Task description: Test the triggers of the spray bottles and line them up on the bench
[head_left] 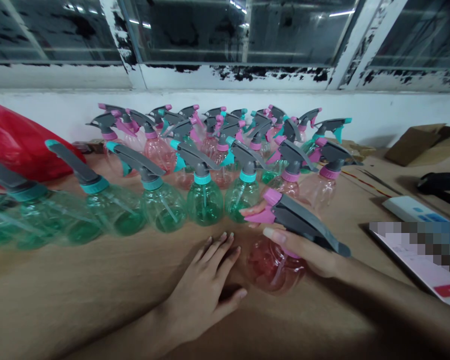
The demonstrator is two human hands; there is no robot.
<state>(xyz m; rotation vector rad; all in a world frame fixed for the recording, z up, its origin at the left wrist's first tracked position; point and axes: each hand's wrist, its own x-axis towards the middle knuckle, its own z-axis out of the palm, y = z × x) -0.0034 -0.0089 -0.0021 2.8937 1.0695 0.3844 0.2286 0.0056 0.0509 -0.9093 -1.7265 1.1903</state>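
Observation:
My right hand (303, 247) is wrapped round the neck of a pink spray bottle (272, 267), just below its grey and pink trigger head. The bottle stands on the table or very close to it, tilted slightly. My left hand (206, 285) lies flat on the brown tabletop (127, 295), fingers spread, to the left of that bottle and holding nothing. Just beyond my hands runs a row of green spray bottles (205, 200) with teal collars and grey heads. Pink spray bottles (290, 182) with pink collars continue the row at its right end.
Behind the front row, several more pink and green spray bottles (159, 150) crowd toward the white wall (67, 107). A red plastic bag (22, 140) lies at the left. To the right are a cardboard box (423, 145), a black object (442, 182) and a partly blurred flat device (416, 265).

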